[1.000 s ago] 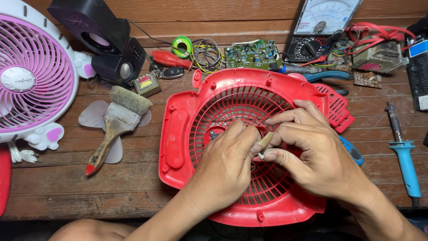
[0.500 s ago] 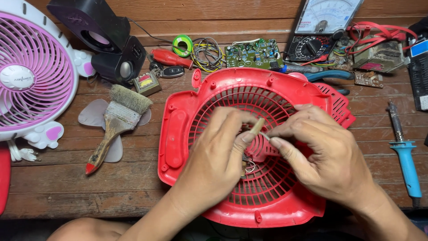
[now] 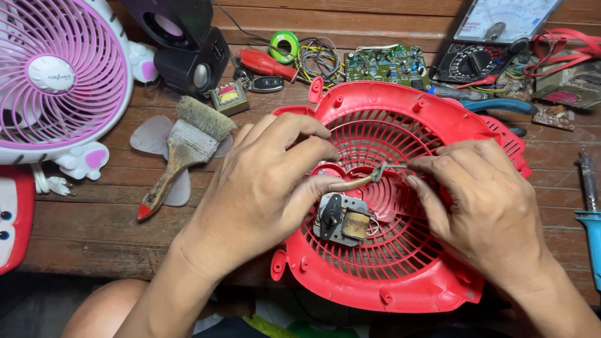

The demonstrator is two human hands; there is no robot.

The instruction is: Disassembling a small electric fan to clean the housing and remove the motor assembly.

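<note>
The person's left hand (image 3: 263,188) hung over the left half of a red fan grille (image 3: 400,275) that lay flat on the wooden workbench (image 3: 100,225). Its fingers were curled, and the thumb and forefinger pinched the near end of a thin, brownish wire piece (image 3: 360,181). The right hand (image 3: 488,206) came in from the other side, fingers bent, with its fingertips closed on the far, bent end of that same piece. So the little part was held between the 2 hands, just above the middle of the grille, each hand gripping 1 end.

Directly beneath it, just below the left thumb, a small metal motor (image 3: 343,219) with a copper-coloured coil sat at the centre of the grille, touching neither hand as far as I could see.

Around them the bench was crowded. A worn paintbrush (image 3: 181,150) lay left of the left hand, well apart from it, resting on pale fan blades. A white and purple fan (image 3: 56,81) stood at the far left, with a dark speaker (image 3: 188,50) behind the brush. Along the back lay a red-handled screwdriver (image 3: 266,64), a roll of green tape (image 3: 285,45), a green circuit board (image 3: 385,64) and an analogue meter (image 3: 494,37). A blue-handled soldering iron (image 3: 588,213) lay at the right edge, near the right hand but not touching it.
</note>
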